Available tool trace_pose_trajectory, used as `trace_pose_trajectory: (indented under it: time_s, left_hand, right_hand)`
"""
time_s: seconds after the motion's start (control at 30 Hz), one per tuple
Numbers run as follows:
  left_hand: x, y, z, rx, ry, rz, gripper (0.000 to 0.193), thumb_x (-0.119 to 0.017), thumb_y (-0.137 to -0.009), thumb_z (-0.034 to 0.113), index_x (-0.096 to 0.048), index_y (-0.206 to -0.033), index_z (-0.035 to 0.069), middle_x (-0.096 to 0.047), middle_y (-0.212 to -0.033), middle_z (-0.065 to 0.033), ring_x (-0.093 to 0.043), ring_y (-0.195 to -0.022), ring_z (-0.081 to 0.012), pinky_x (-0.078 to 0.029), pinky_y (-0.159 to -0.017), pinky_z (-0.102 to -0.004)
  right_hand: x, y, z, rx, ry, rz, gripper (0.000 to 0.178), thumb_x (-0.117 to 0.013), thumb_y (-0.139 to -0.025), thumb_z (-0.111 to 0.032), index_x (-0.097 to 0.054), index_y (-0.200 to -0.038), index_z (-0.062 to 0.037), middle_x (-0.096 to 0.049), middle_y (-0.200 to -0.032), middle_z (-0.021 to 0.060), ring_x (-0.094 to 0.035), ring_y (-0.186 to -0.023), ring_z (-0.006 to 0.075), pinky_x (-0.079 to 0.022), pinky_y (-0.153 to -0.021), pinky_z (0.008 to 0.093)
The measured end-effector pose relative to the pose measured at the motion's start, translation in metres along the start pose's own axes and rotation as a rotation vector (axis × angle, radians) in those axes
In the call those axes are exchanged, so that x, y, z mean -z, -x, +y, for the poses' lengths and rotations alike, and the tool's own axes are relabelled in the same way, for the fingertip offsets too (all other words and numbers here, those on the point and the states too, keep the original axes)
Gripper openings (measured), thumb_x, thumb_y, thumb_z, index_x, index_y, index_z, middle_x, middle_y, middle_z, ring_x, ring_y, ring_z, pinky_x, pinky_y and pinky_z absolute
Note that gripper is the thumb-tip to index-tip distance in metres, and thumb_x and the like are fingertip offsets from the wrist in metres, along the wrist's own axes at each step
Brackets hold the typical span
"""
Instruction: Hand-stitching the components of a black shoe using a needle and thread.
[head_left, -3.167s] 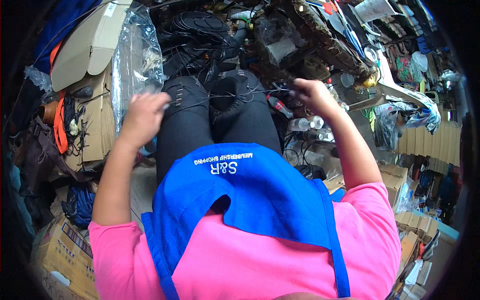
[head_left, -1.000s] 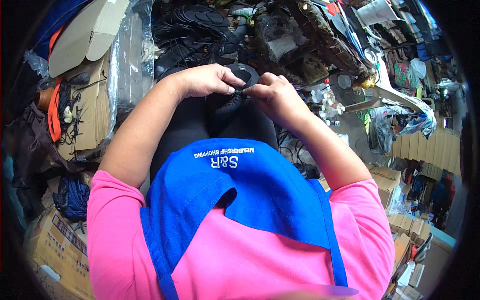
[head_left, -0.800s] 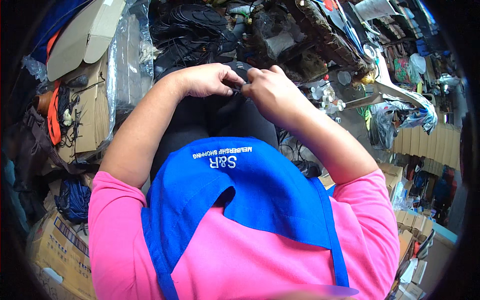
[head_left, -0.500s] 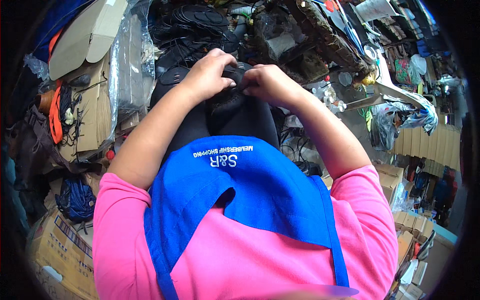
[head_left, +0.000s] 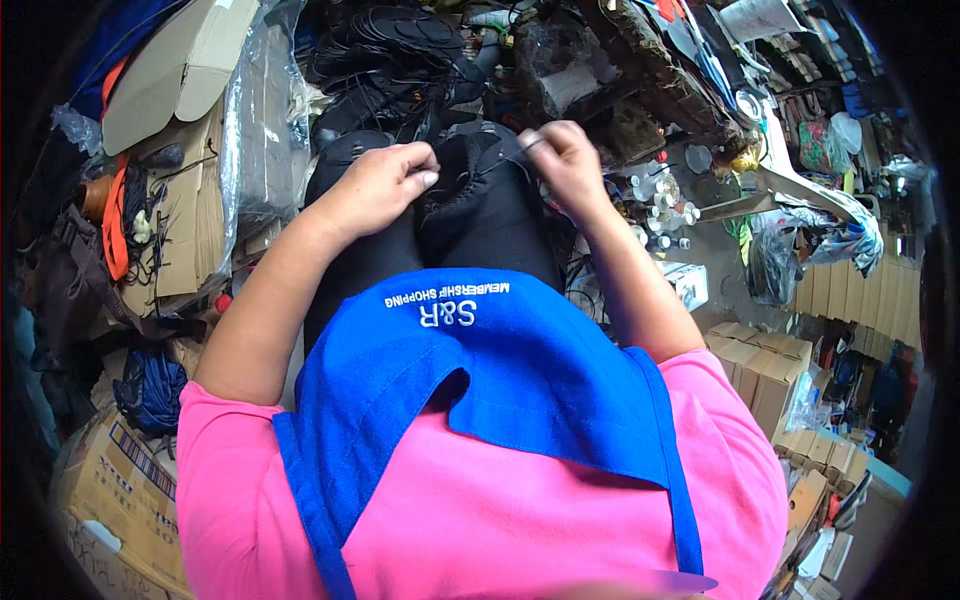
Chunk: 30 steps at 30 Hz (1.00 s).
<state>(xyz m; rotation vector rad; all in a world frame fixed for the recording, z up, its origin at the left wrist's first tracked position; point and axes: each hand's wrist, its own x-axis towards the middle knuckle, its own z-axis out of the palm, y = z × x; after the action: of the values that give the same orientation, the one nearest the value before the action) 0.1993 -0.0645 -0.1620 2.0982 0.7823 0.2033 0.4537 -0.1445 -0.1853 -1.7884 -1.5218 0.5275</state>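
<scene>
Wearing a bright pink short-sleeved cloth shirt [head_left: 480, 520] under a vivid blue cloth apron [head_left: 560, 370] with white lettering. Stretching out both thighs in black fabric trousers [head_left: 490, 245], and bearing by the right knee a black, rounded, cloth-like piece [head_left: 470, 192] with a hollow opening and a stitched rim. Holding the bare left hand [head_left: 385, 190] near the piece's left edge, leaving a narrow gap between thumb and curled forefinger, with contact impossible to tell. Bunching the fingertips of the bare right hand [head_left: 572, 170] close together just off the piece's right side, leaving any thread between them too fine to tell. Judging the piece probably light, soft and yielding at the stitched rim, likely stiffer at the flat far end, hardly slippery and not fragile; suggesting a pinch on the rim, with the knee steadying the underside. Showing, to the right, a cluster of clear plastic bottles [head_left: 660, 205], and, farther off, a tangled heap of flat black discs and cords [head_left: 390, 55]
</scene>
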Motion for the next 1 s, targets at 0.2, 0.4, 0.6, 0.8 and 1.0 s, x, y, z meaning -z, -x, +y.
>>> trace_pose_trajectory:
  time_s: [0.2,0.4,0.6,0.8,1.0]
  left_hand:
    - [-0.017,-0.015,0.0,-0.099,0.075,0.022,0.026,-0.057,-0.088,0.024,-0.058,-0.099,0.001,-0.063,-0.081,-0.0086,-0.06,-0.077,-0.0184,-0.047,-0.071,-0.0308]
    - [0.036,0.01,-0.01,0.174,0.32,-0.31,0.026,-0.06,-0.086,0.028,-0.061,-0.082,0.002,-0.056,-0.068,-0.0022,-0.051,-0.066,-0.0096,-0.043,-0.061,-0.028]
    - [0.062,0.013,0.0,0.306,0.668,0.114,0.033,-0.056,-0.091,0.034,-0.057,-0.072,0.007,-0.058,-0.071,-0.0014,-0.054,-0.073,-0.0115,-0.044,-0.069,-0.028]
    - [0.037,-0.011,-0.023,0.067,1.738,0.154,0.042,-0.043,-0.097,0.034,-0.038,-0.06,0.015,-0.048,-0.061,-0.0029,-0.048,-0.063,-0.0162,-0.043,-0.072,-0.0329]
    - [0.041,-0.002,-0.029,0.283,1.124,0.367,0.037,-0.042,-0.097,0.035,-0.052,-0.073,0.008,-0.056,-0.073,-0.0056,-0.054,-0.059,-0.0172,-0.048,-0.072,-0.0342]
  right_hand:
    - [-0.002,-0.014,-0.016,-0.563,-1.662,0.132,0.038,-0.042,-0.095,-0.042,-0.057,-0.093,-0.0075,-0.058,-0.084,0.0071,-0.055,-0.081,0.0224,-0.042,-0.083,0.0395]
    - [0.004,0.006,0.003,-0.559,-1.829,-0.233,0.047,-0.036,-0.096,-0.046,-0.04,-0.064,-0.0119,-0.032,-0.055,0.0,-0.03,-0.049,0.0136,-0.034,-0.062,0.0318]
    - [-0.003,0.027,0.004,-0.565,-1.699,-0.194,0.047,-0.038,-0.096,-0.044,-0.04,-0.063,-0.0114,-0.031,-0.054,0.0002,-0.03,-0.048,0.0136,-0.037,-0.063,0.0322]
    - [0.016,0.037,-0.011,-0.518,-1.457,-0.16,0.05,-0.039,-0.097,-0.041,-0.033,-0.055,-0.0132,-0.026,-0.049,-0.0002,-0.025,-0.045,0.0125,-0.034,-0.059,0.0298]
    - [0.034,0.053,0.012,-0.602,-1.344,-0.193,0.038,-0.046,-0.095,-0.041,-0.049,-0.074,-0.009,-0.049,-0.067,0.0031,-0.047,-0.063,0.0165,-0.043,-0.076,0.0355]
